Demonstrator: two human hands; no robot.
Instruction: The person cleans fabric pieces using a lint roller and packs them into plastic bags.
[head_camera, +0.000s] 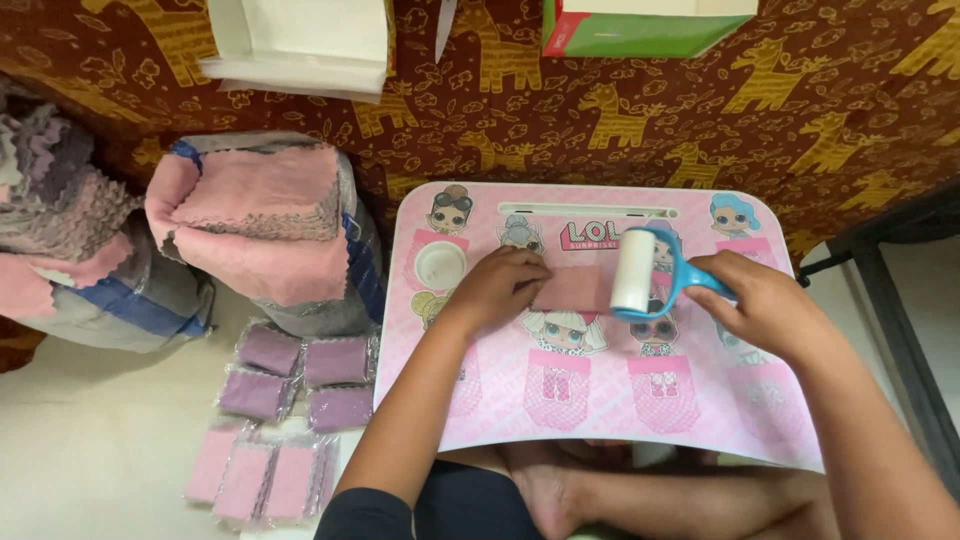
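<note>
A small pink folded cloth (572, 288) lies on a pink lap table (600, 400) printed with cartoon dolls. My left hand (500, 285) presses down on the cloth's left end. My right hand (765, 300) grips the blue handle of a lint roller (640, 270), whose white roll rests on the cloth's right end.
A round cup recess (440, 264) sits in the table's left corner. On the floor at left lie several wrapped purple and pink cloth packs (290, 400). Behind them stand bags stuffed with pink cloths (265, 215) and grey ones (50, 190). Boxes (300, 45) sit on a giraffe-patterned covering.
</note>
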